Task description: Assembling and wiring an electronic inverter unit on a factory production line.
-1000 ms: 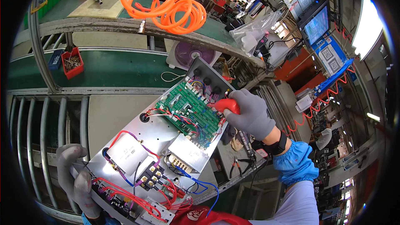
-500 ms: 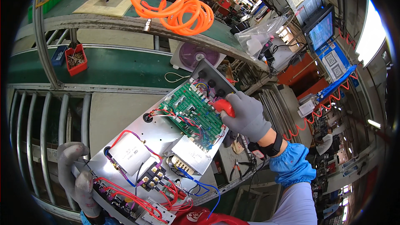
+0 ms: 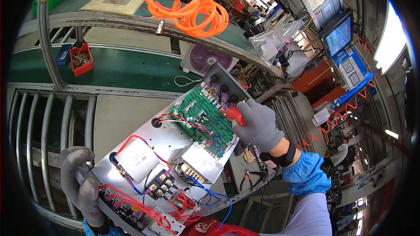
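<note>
- Long, open-topped silver metal chassis sat in front of the person, in the middle of the near area. Its long axis ran slantwise from near left to far right, innards facing up.
- The dark grey end panel with its black round knobs pointed far right. The green rectangular circuit board lay right by it.
- Toward the near left end: a fat white cylinder with red and purple wires, then a black terminal block with brassy screws. A silver perforated metal box sat along the right edge.
- Right hand, grey glove: fingers closed around a smooth red handle over the right edge of the board. Couldn't tell what the working end touched, and the fingertips were mostly hidden.
- Left hand, also grey-gloved: fingers half curled, thumb set apart from them, gripping the chassis's near left corner between.
- Red-and-black pliers lay to the right of the chassis, well apart from both hands.
- Far left, a red plastic bin of small metal fasteners stood on the green belt.
</note>
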A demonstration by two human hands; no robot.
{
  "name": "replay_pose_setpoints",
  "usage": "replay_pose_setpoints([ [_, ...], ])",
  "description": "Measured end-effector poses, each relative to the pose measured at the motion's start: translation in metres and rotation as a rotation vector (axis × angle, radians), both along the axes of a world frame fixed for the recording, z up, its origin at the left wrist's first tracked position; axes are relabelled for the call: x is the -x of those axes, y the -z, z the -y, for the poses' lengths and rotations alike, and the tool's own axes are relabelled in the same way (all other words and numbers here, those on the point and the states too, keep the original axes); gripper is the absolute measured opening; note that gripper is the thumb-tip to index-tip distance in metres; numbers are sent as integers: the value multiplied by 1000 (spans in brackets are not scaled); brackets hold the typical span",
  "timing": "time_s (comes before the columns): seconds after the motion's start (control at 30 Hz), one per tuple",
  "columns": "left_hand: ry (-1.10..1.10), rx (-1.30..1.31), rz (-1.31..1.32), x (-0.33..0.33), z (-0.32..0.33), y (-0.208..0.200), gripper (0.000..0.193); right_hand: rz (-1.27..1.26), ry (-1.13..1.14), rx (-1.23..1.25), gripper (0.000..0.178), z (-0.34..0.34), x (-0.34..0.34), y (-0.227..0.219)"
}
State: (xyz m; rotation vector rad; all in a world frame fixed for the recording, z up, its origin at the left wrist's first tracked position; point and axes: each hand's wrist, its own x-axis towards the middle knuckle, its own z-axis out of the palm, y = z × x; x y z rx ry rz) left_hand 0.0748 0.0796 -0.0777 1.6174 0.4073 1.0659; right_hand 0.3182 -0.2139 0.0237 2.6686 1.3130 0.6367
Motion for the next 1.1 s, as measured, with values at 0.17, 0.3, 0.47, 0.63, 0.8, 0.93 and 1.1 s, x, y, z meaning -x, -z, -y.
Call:
replay_pose_setpoints([
  [0.17, 8, -26, -13, -1, -1, 3, 55, -7, 51, 9, 27, -4, -1, -4],
  [0.3, 88, 59, -2, 7, -2, 0, 51, -21, 100, 24, 28, -8, -3, -6],
  [0.47, -3, -11, 2, -1, 2, -4, 57, -72, 131, 19, 30, -3, 0, -7],
  [0.63, -3, -20, -11, -2, 0, -3, 51, -4, -27, -103, 23, 1, 5, -6],
  [0.8, 31, 33, 34, -1, -1, -4, 50, 14, -65, -99, 23, -4, 3, -1],
  [0.93, 1, 12, -12, -1, 2, -9, 53, 26, -67, -79, 21, -5, -1, 6],
  [1.1, 10, 16, -8, -1, 1, -7, 56, 27, -55, -55, 20, -5, -2, 6],
])
